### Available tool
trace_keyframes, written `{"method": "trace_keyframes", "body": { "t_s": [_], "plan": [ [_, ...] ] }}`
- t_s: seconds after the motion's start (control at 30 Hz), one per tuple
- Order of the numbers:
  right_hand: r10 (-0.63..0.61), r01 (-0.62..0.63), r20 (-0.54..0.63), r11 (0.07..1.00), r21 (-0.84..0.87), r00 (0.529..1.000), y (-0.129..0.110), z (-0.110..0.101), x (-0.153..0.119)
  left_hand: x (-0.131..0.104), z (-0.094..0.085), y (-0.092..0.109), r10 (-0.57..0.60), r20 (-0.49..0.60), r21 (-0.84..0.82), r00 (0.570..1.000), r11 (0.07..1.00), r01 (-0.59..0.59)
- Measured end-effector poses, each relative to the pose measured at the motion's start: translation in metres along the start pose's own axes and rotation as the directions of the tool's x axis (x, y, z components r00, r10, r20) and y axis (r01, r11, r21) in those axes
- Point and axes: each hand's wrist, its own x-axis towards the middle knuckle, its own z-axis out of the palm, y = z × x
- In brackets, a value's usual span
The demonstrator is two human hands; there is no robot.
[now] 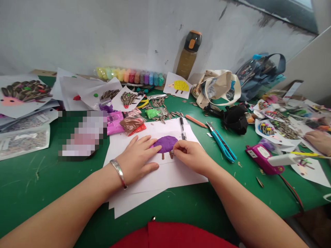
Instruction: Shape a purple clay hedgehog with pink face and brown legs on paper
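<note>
White paper sheets (147,182): flat, stacked. On them, purple clay (167,144): rounded, slightly bumpy, above stubby brown legs (162,156). Left hand (137,156): fingers spread, touching clay. Right hand (191,155): fingertips together beside one leg; contents indeterminable. Beyond: scattered striped seeds (158,103).

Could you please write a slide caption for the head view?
The left hand lies on white paper while the right hand curls beside a purple shape with brown legs.

A scratched green table (31,184) — directly on it, stacked white paper (170,175), striped seeds (158,103), a magenta device (259,163).
</note>
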Motion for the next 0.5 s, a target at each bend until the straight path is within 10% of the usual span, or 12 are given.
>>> {"method": "trace_keyframes", "body": {
  "t_s": [0.5],
  "plan": [
    [-0.003,0.003,0.015,1.000,-0.003,1.000,-0.0011,-0.0003,-0.0019,-0.0022,0.0083,-0.0056,0.033,-0.080,-0.022,0.996,0.999,-0.035]
  ]
}}
